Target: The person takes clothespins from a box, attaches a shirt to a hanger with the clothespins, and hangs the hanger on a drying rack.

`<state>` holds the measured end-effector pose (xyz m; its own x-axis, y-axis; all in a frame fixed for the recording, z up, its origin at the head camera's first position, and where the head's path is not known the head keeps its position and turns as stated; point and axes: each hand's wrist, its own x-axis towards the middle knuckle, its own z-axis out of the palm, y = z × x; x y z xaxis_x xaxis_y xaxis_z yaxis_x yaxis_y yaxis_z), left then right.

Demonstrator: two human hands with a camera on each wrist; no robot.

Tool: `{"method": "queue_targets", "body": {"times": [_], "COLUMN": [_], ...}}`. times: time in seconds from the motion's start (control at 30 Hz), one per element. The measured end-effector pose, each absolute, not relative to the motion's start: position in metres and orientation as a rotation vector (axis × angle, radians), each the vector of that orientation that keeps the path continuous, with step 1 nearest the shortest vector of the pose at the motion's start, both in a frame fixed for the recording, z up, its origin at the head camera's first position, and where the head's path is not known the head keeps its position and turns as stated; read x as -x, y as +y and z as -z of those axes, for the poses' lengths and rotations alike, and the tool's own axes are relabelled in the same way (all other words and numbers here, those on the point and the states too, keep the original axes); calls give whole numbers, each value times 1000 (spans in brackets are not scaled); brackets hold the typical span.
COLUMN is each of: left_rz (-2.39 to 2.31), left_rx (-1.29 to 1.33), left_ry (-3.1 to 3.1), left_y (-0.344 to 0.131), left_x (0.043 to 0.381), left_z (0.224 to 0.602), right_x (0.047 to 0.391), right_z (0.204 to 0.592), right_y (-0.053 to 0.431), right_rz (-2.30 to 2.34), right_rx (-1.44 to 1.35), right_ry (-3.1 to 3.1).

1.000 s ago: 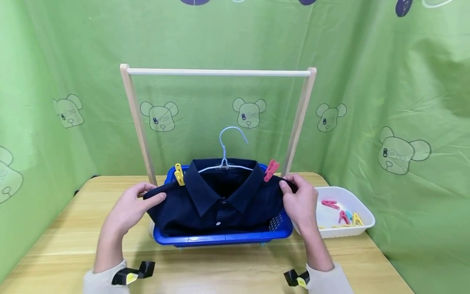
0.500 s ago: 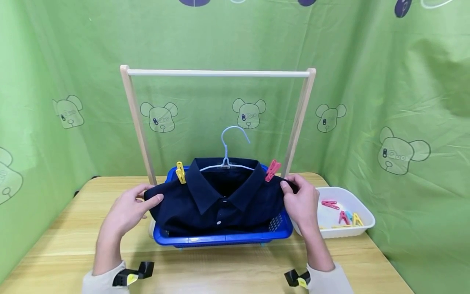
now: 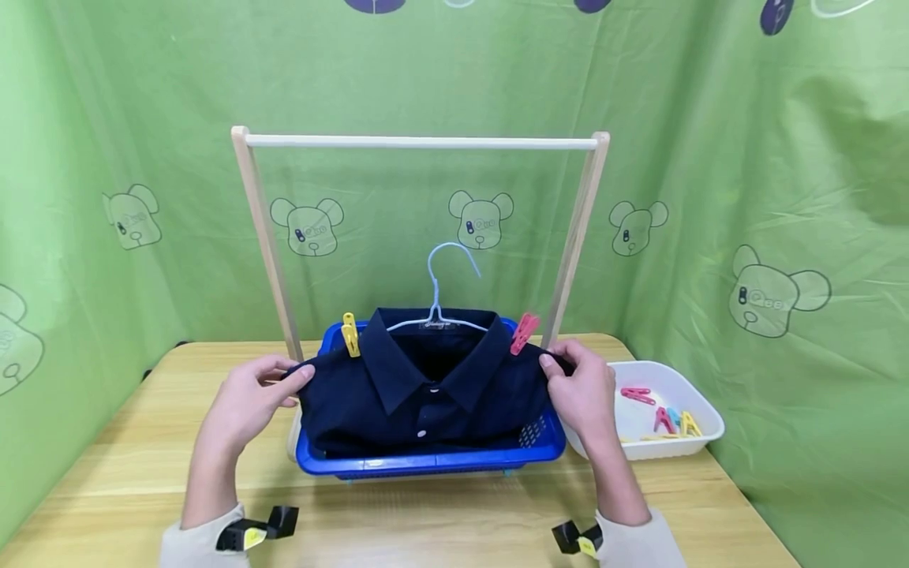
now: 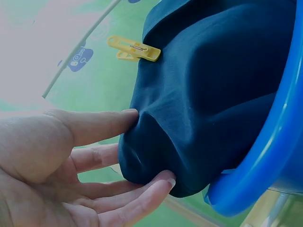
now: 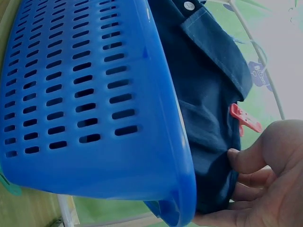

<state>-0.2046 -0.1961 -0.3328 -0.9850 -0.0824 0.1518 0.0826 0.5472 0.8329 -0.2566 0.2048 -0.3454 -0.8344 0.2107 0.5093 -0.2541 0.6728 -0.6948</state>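
Observation:
A dark navy collared shirt (image 3: 426,418) lies bunched in a blue basket (image 3: 433,464), with a pale blue wire hanger (image 3: 435,292) inside its collar and the hook sticking up. A yellow clothespin (image 3: 350,335) clips the left shoulder; a red clothespin (image 3: 524,334) clips the right one. My left hand (image 3: 248,398) pinches the left shoulder's outer end between thumb and fingers, as the left wrist view shows too. At the opposite shoulder end, my right hand (image 3: 582,386) pinches the fabric, its thumb in front. The hanger's arms are mostly hidden in the shirt.
Behind the basket stands a wooden rack with a white crossbar (image 3: 422,143). A white tray (image 3: 671,448) to the right holds several clothespins (image 3: 663,420). Green printed curtains (image 3: 419,71) surround the wooden table (image 3: 426,525).
My left hand has shifted its fingers slightly on the shoulder end, and that end now sits a little further right. The collar has tipped a little, showing its label. My right hand keeps its hold.

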Motion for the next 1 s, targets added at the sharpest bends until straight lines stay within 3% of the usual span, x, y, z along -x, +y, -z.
{"method": "queue_targets", "body": {"times": [1.0], "left_rz": [1307], "left_rx": [64], "left_ry": [-2619], "left_y": [-194], "left_x": [217], "left_z": [349], "right_x": [264], "right_z": [352], "right_y": [206], "right_rz": [-915], "right_rx": [-79], "right_ry": [-2575]}}
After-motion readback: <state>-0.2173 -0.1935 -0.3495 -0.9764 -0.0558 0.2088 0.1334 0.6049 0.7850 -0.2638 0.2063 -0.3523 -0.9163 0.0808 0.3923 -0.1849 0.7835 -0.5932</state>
